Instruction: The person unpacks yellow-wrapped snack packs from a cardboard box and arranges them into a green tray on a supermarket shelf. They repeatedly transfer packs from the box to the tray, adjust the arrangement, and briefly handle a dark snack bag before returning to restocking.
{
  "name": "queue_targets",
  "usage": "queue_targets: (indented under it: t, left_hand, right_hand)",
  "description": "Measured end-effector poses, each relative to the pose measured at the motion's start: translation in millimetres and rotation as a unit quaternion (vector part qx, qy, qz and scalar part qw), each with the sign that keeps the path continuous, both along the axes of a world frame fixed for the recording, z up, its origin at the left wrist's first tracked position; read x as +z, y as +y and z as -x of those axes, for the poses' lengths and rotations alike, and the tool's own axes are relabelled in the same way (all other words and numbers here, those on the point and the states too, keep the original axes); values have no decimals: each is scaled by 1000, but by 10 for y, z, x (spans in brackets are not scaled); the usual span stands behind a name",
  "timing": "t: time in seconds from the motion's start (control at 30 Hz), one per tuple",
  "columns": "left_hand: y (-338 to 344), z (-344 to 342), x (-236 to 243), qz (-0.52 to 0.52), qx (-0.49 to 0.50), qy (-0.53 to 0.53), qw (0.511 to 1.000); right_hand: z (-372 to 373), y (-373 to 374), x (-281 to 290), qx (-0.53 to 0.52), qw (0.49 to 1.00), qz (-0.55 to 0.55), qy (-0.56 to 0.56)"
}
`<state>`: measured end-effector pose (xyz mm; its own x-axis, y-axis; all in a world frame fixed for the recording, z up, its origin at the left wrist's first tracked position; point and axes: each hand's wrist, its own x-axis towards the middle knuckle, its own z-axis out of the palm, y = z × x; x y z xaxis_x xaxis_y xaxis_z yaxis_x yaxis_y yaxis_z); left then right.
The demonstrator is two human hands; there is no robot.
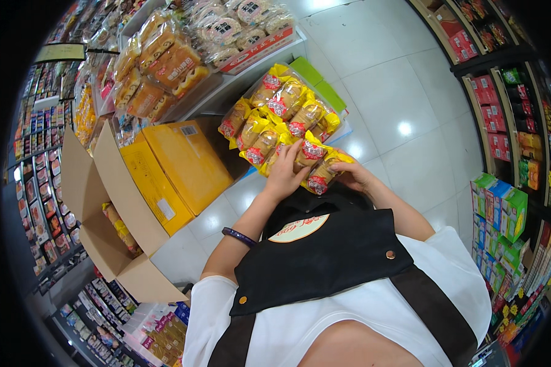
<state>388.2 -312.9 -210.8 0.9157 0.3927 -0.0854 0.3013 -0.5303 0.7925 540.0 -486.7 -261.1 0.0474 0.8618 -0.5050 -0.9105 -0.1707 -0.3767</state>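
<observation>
A heap of yellow-wrapped packaged pastries with red labels (pixel 266 92) fills a display at the centre. At its front edge, my left hand (pixel 285 167) has curved fingers gripping one of the packages (pixel 312 151). My right hand (pixel 353 174) is closed on the right side of the lowest package (pixel 322 178), beside my left hand; some of its fingertips are hidden. An open cardboard box (pixel 95 244) to the left has more yellow packages (pixel 119 226) inside. A closed yellow carton (pixel 196 171) stands between that box and the heap.
Bagged bread (pixel 165 67) and round packaged snacks (pixel 239 24) sit on the upper left. Green boxes (pixel 312 76) lie behind the heap. Stocked shelves (pixel 490 122) and stacked cartons (pixel 496 208) line the right, with more shelves (pixel 46 202) at the far left. Tiled floor (pixel 398 98) runs between.
</observation>
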Motion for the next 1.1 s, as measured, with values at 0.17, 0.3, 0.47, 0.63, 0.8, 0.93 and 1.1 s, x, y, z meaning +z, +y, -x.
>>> queue_targets:
  t: [0.17, 0.3, 0.47, 0.63, 0.8, 0.93, 1.1]
  left_hand:
    - [136, 44, -155, 11, -12, 5, 1000]
    - [151, 65, -218, 38, -7, -2, 999]
    - [116, 94, -203, 39, 3, -29, 999]
    - [183, 234, -284, 173, 104, -58, 978]
    - [475, 377, -164, 246, 199, -81, 945]
    - [905, 371, 192, 32, 157, -49, 986]
    - [1286, 281, 127, -43, 119, 50, 991]
  right_hand:
    - [-61, 1, 4, 29, 1000, -4, -2]
    - [-215, -23, 21, 4, 999, 5, -45]
    - [-551, 24, -160, -58, 959, 122, -251]
    - [-584, 420, -63, -55, 890, 159, -425]
    - [-492, 766, -57, -97, 934, 88, -331]
    - [-533, 785, -202, -105, 919, 109, -365]
    - [-558, 696, -578, -82, 875, 86, -469]
